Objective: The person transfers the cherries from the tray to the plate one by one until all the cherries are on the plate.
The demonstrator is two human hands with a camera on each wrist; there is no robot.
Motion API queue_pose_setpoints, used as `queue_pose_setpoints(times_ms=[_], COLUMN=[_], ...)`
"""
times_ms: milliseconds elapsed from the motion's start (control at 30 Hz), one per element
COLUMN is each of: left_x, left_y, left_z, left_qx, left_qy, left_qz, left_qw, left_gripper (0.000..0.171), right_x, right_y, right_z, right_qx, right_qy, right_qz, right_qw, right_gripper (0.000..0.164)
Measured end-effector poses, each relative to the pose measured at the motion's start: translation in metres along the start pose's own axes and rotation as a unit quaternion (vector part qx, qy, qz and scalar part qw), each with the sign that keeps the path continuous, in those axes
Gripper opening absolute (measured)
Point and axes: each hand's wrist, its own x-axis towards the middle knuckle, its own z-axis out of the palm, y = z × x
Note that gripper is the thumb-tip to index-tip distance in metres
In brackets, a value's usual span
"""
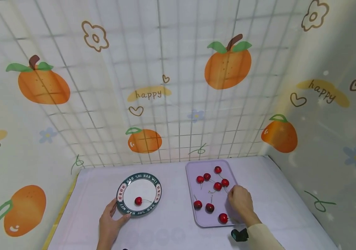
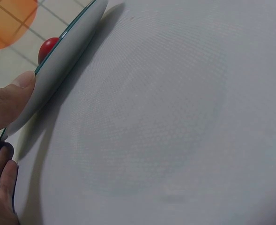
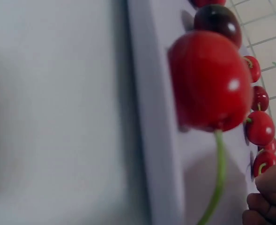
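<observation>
My left hand (image 1: 110, 222) grips the near left edge of a round white plate (image 1: 128, 192) with a dark green lettered rim. In the left wrist view its thumb (image 2: 16, 96) lies on the rim, other fingers lower at the side. One red cherry (image 1: 138, 201) with a stem lies on the plate. My right hand (image 1: 242, 203) is over the right side of a lilac tray (image 1: 203, 220), fingers curled, thumb and fingertips pinching the stem of a cherry (image 1: 225, 182). Several other cherries lie in the tray, with a red one (image 3: 210, 82) large in the right wrist view.
A white cloth (image 1: 171, 194) covers the table, its yellow edge (image 1: 59, 215) along the left. Printed curtains (image 1: 178, 114) with oranges stand behind and at both sides. A small black device (image 1: 239, 235) is at my right wrist, close to the tray's near edge.
</observation>
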Motion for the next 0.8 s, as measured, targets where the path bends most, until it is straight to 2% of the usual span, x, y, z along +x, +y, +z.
queue_pose_setpoints(times_ms=[133,300,467,800], left_x=[0.000,0.001,0.000,-0.003], left_y=[-0.001,-0.002,-0.001,0.004], left_z=[0.000,0.000,-0.001,0.000], left_qx=[-0.002,0.001,0.005,0.003], left_qy=[0.001,0.002,0.004,0.006], left_qz=[0.001,0.001,0.004,0.007], left_qw=[1.0000,1.0000,1.0000,1.0000], left_gripper=[0.104,0.103,0.103,0.101], right_x=[0.000,0.002,0.005,0.004], right_y=[-0.002,-0.004,-0.009,-0.033], right_z=[-0.005,-0.010,-0.017,-0.038], right_qx=[0.011,0.022,0.054,0.138], right_qy=[0.015,0.064,0.093,0.178], right_qz=[-0.007,-0.035,-0.046,-0.047], right_qw=[1.000,0.997,0.993,0.973], right_gripper=[0.013,0.011,0.010,0.009])
